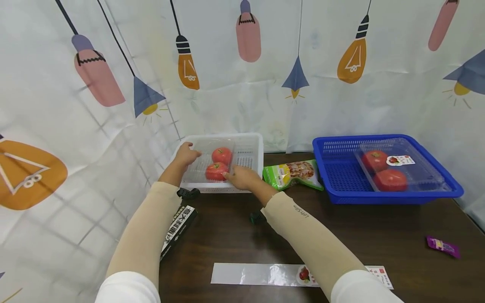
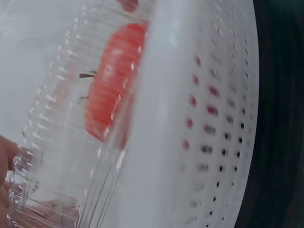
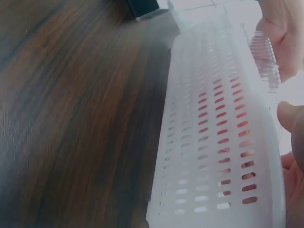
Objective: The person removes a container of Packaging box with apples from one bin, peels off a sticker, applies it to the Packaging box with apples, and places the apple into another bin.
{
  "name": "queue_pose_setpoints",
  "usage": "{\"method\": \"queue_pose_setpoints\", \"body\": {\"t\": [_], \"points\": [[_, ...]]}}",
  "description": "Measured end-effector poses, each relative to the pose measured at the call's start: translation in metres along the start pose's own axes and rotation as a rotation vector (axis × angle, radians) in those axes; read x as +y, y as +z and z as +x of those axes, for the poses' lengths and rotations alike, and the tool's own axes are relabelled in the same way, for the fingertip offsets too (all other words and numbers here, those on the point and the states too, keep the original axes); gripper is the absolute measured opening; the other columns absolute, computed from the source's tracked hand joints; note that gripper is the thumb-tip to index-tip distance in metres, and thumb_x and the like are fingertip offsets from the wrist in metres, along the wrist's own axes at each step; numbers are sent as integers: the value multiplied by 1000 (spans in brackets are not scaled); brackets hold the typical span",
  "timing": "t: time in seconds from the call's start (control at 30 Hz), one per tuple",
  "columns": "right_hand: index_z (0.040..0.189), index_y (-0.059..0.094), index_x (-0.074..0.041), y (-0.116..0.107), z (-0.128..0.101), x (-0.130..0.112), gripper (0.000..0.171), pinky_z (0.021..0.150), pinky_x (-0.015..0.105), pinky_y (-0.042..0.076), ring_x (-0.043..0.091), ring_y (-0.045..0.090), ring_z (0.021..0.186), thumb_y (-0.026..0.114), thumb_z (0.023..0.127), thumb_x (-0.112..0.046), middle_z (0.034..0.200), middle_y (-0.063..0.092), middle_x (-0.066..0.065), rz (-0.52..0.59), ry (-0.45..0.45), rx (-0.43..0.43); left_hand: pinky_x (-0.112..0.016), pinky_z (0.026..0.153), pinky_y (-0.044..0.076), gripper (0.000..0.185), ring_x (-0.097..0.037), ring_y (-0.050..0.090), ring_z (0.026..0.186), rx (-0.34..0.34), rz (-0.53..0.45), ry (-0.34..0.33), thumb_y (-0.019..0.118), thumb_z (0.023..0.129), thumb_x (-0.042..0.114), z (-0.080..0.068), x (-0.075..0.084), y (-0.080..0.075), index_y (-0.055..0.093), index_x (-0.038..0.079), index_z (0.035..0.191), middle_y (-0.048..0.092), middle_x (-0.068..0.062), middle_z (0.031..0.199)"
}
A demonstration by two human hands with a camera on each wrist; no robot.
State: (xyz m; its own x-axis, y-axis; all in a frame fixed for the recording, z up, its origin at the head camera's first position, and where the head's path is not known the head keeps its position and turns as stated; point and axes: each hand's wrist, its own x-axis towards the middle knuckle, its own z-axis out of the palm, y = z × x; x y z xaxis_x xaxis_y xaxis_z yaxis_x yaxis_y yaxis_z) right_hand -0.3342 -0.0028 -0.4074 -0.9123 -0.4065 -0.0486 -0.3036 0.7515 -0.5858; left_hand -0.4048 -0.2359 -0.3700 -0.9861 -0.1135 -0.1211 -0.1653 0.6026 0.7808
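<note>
two hands steady a tomato pack in the white basket

head view: a person's left hand point(image 1: 186, 155) holds the far-left edge of a clear tomato pack point(image 1: 212, 165), fingers curled over its rim, while the right hand point(image 1: 242, 176) pinches the near-right edge. the pack sits inside the white basket point(image 1: 253, 145) at the back of the dark table point(image 1: 379, 235), two tomatoes in it. a blue basket point(image 1: 333, 168) to the right holds a second clear pack; a green packet point(image 1: 291, 173) lies between the baskets.

left wrist view: a tomato point(image 2: 111, 83) shows red through the pack's ribbed plastic, tight against the basket's perforated wall point(image 2: 213, 123). a fingertip seems to touch the pack at the lower-left edge, though the blur makes that uncertain.

right wrist view: the basket's slotted side point(image 3: 223, 133) fills the frame, with red showing through the slots and fingers point(image 3: 280, 33) pinching the clear rim above.

the risk, as judged here: thin plastic may flex under an edge-only hold, tipping the pack or catching it on the basket wall, and the tomatoes could roll.
</note>
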Motion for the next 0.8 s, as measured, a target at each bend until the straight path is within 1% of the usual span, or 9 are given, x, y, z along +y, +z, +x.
{"method": "queue_pose_setpoints", "body": {"t": [0.13,0.27,0.37,0.47,0.53,0.6,0.67,0.73,0.8], "points": [[105,62,-10,-2,-2,-4,43,70,36,46,20,55,83,45,100,-49,93,62,3,120,21,40,-52,106,34,68,-41,33,134,19,-21,24,55,95,3,-6,7,-4,20,0,152,24,-24,154],[101,63,-4,-7,-5,-12,51,67,36,45,21,55,79,41,101,-50,88,60,6,259,70,63,-51,105,35,68,-41,37,132,37,-69,51,56,95,2,-15,15,-9,21,3,153,30,-26,150],[97,63,-1,-10,-9,-16,52,65,37,44,22,53,75,43,101,-49,85,59,10,315,104,85,-50,105,36,68,-40,39,131,46,-116,79,57,95,3,-23,19,-10,22,3,153,35,-27,146],[106,62,0,-15,-13,-19,53,69,38,46,23,54,82,48,98,-50,99,62,13,331,124,128,-50,105,35,67,-39,38,132,61,-166,84,58,95,7,-32,24,-11,23,5,153,37,-26,146],[126,56,2,-19,-16,-19,60,75,38,50,24,58,91,50,97,-51,120,59,16,391,135,146,-49,106,35,69,-39,39,131,71,-210,68,60,95,10,-37,26,-12,22,7,153,37,-24,147],[142,43,0,-23,-19,-18,67,80,38,53,26,58,103,53,97,-48,138,50,16,517,138,166,-49,106,35,72,-39,41,130,75,-259,45,62,94,13,-42,28,-14,22,8,153,36,-22,148],[150,30,-1,-27,-21,-15,70,80,40,55,30,57,104,54,98,-41,144,43,18,692,117,167,-46,105,36,76,-37,41,129,60,-319,23,65,93,17,-45,30,-15,19,8,154,33,-20,150],[151,26,0,-30,-24,-12,68,77,43,56,31,56,103,54,99,-33,141,43,20,850,91,160,-43,105,37,80,-35,41,131,30,-384,3,66,93,19,-47,32,-17,16,8,154,29,-18,151],[149,27,1,-33,-27,-9,62,75,45,56,30,55,101,53,100,-27,136,45,21,943,62,149,-38,103,37,82,-31,38,132,-5,-465,-16,66,94,22,-48,33,-19,14,8,155,26,-15,154]]}}
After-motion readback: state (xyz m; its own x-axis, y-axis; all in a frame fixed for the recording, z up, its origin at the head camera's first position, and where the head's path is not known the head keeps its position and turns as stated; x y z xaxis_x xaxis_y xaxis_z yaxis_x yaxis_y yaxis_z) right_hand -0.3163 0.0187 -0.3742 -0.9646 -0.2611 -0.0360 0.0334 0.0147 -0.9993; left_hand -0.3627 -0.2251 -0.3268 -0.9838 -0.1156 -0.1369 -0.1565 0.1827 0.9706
